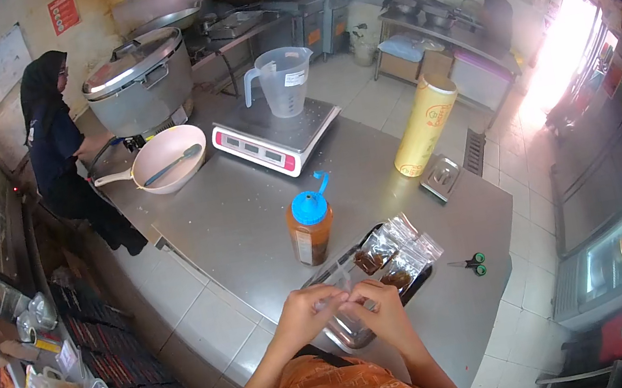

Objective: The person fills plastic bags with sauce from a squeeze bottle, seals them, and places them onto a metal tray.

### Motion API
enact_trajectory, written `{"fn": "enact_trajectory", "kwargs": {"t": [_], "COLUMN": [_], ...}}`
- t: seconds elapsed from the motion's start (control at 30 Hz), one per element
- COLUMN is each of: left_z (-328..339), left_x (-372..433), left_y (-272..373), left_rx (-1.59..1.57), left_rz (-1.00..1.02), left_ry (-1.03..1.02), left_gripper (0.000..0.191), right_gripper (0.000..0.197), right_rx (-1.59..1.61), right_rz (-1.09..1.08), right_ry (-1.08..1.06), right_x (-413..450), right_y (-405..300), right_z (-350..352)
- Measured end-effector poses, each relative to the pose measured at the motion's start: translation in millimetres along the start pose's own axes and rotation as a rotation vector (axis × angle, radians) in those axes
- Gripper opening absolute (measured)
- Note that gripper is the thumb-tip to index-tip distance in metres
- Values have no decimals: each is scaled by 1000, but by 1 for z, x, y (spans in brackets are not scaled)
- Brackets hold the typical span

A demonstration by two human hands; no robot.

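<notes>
Over the near edge of a stainless steel tray, my left hand and my right hand meet, fingertips pinching a small clear plastic bag. Several filled zip bags with dark brown contents, such as one clear bag, lie in the tray's far right part. Just beyond the tray stands an orange-brown squeeze bottle with a blue lid, its attached cap flipped up. Green-handled scissors lie right of the tray. Whether the pinched bag holds anything cannot be told.
A digital scale bears a plastic measuring jug. Left of it are a pale pan with a spatula and a large rice cooker. A yellow cylinder and a metal lid stand right. A person works at left.
</notes>
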State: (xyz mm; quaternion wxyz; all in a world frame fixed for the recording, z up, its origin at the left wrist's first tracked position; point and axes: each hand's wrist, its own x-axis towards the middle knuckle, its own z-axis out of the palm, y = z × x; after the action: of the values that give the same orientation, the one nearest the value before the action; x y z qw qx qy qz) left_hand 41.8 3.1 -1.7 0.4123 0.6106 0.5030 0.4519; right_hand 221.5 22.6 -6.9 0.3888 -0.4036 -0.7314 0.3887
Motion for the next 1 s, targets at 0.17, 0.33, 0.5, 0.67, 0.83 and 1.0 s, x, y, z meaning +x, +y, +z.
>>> {"fn": "enact_trajectory", "kwargs": {"t": [0.17,0.33,0.5,0.67,0.83,1.0], "left_z": [-6,-1,7,-5,-30,-64], "left_x": [-4,-2,-5,-10,-16,-19], "left_y": [-8,-3,-11,5,-11,-36], "left_rx": [223,430,356,653,682,238], "left_rz": [111,133,197,189,71,-32], "left_ry": [69,211,157,184,209,463], "left_gripper": [15,9,12,36,50,52], "right_gripper": [10,12,30,34,28,76], "right_rx": [-52,-364,-666,-577,-368,-107], "right_rz": [41,-22,-210,-187,-324,-229], "right_ry": [128,276,141,23,-148,383], "right_x": [-7,-5,10,30,54,103], "right_y": [-1,3,-12,-14,-6,40], "right_z": [6,16,18,9,21,65]}}
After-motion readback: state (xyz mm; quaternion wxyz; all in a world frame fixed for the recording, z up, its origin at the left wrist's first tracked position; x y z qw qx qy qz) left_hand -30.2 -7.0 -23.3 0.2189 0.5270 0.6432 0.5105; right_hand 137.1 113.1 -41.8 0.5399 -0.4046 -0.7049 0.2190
